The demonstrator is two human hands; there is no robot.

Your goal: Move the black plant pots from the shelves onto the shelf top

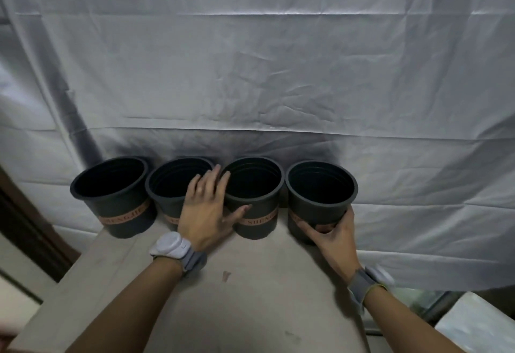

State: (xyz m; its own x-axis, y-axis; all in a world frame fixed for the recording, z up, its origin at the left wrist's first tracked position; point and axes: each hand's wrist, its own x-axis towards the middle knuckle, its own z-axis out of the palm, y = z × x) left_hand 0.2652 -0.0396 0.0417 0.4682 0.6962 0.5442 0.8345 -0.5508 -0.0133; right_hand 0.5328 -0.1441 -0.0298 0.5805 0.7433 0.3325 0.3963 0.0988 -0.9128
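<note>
You have four black pots (252, 196) upright in a row on the shelf top (250, 283). Your right hand (331, 230) has its grip closed around the rightmost pot (320, 199); your left hand (206, 210) lies open, flat between the middle two. The shelves below are out of view.

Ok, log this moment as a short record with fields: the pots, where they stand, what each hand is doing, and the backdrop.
pots: four black plastic plant pots, upright, empty, orange label bands
far left pot: untouched
second pot: partly behind the left hand
third pot: left hand against its side
far right pot: right hand wrapped round its lower wall
surface: pale brown shelf top
left hand: open, fingers spread between second and third pots
right hand: gripping
backdrop: creased white sheet
</note>
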